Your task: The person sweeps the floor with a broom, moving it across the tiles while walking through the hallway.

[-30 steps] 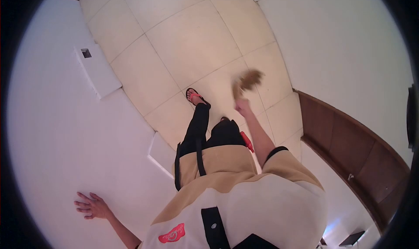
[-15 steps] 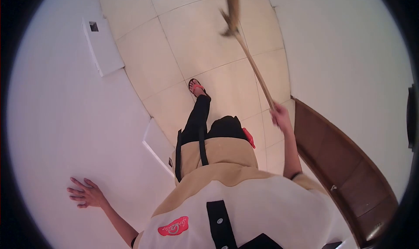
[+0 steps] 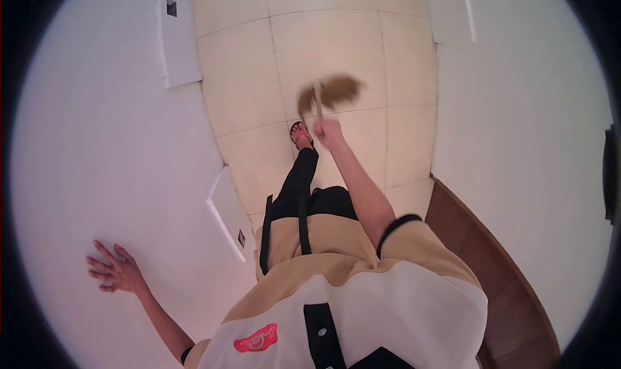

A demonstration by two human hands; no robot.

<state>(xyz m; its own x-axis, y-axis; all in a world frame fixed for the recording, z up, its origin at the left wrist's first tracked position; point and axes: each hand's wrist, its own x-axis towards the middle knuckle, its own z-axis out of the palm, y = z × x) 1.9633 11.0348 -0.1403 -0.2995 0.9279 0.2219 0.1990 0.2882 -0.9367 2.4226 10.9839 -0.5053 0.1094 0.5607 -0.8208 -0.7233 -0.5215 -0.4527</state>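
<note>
My right hand (image 3: 328,133) is closed round the pale stick handle of a feather duster (image 3: 339,92). Its brown, feathery head is blurred by motion and appears just past my fist, above the tiled floor in this view. Most of the handle is foreshortened or hidden by the hand. Off to the left, my left hand (image 3: 116,268) rests flat against the white wall (image 3: 84,175) with its fingers spread, and it holds nothing.
Cream floor tiles (image 3: 246,65) run between two white walls. My foot in a black and red flip-flop (image 3: 301,134) stands on them. White ledges with small dark sockets (image 3: 171,8) jut from the left wall. A brown wooden piece of furniture (image 3: 491,265) stands along the right.
My right hand has swung forward and left from beside my body, bringing the duster's head nearer my foot. My left hand stays spread on the wall, slightly shifted in view.
</note>
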